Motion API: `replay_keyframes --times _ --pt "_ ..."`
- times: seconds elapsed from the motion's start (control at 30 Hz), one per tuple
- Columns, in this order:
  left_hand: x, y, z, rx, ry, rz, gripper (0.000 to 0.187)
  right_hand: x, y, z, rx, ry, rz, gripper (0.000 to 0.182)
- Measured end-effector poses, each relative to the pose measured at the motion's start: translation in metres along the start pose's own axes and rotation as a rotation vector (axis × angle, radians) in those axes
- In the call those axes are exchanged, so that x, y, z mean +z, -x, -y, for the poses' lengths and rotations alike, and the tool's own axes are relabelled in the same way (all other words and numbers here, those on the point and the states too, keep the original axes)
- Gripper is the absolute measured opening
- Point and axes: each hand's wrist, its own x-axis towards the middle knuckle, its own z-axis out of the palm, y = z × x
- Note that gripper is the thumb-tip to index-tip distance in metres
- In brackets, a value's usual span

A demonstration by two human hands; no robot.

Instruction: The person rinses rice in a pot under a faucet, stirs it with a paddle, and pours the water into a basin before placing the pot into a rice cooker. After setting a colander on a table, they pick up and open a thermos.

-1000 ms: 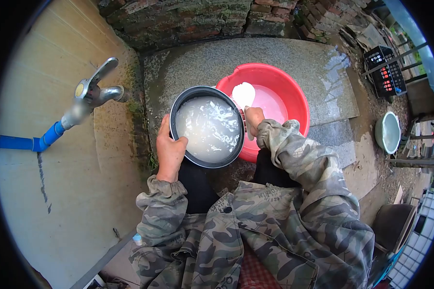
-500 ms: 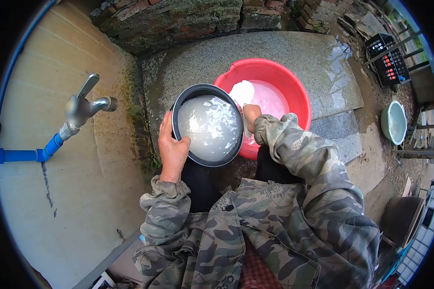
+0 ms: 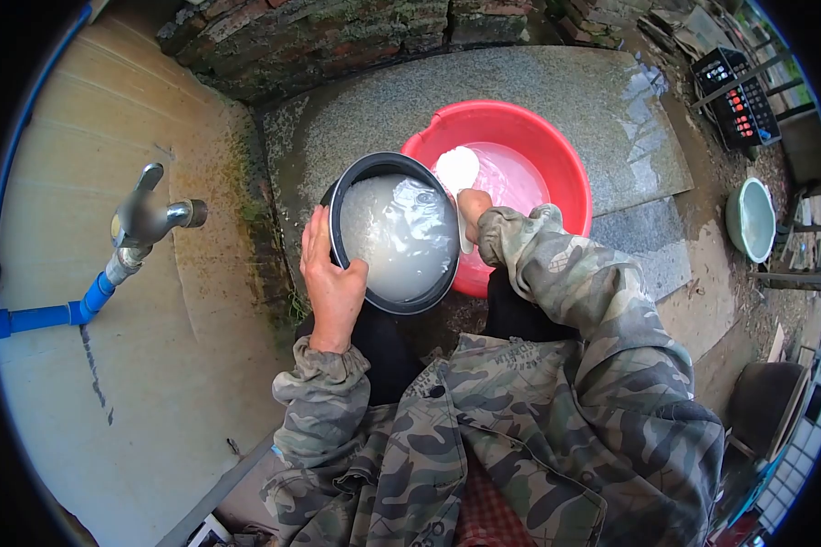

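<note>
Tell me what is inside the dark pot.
The pot holds cloudy, whitish liquid with bright reflections on its surface. The liquid covers the bottom, so whatever may lie down there cannot be made out.

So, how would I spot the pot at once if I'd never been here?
Start at the big red basin on the stone slab. Overlapping its left edge in view is a round pot, the left hand against its side. Unlike the red basin or the pale green basin, it's dark-rimmed and holds cloudy, whitish liquid.
</note>
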Motion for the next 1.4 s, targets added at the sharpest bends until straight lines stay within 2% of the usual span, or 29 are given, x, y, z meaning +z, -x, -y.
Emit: replay_keyframes --times 0.07,0.33,1.17,1.3,1.4 --pt "0.0 0.001 -0.002 0.001 -0.024 -0.001 0.064 -0.003 -0.056 -0.024 -0.075 0.13 0.106 0.034" --pt "0.004 0.0 -0.004 0.005 -0.006 0.014 0.066 -0.001 0.008 0.005 -0.043 0.044 0.0 0.034" --pt "0.014 -0.001 -0.024 0.014 -0.097 0.057 0.07 0.002 -0.034 -0.011 -0.146 0.305 0.06 0.026" --pt "0.015 -0.001 -0.03 0.035 -0.105 0.06 0.071 0.001 -0.053 -0.015 -0.25 0.561 0.112 0.024" --pt "0.016 -0.001 -0.032 0.044 -0.112 0.059 0.07 0.0 -0.046 -0.014 -0.564 1.061 0.191 0.024"
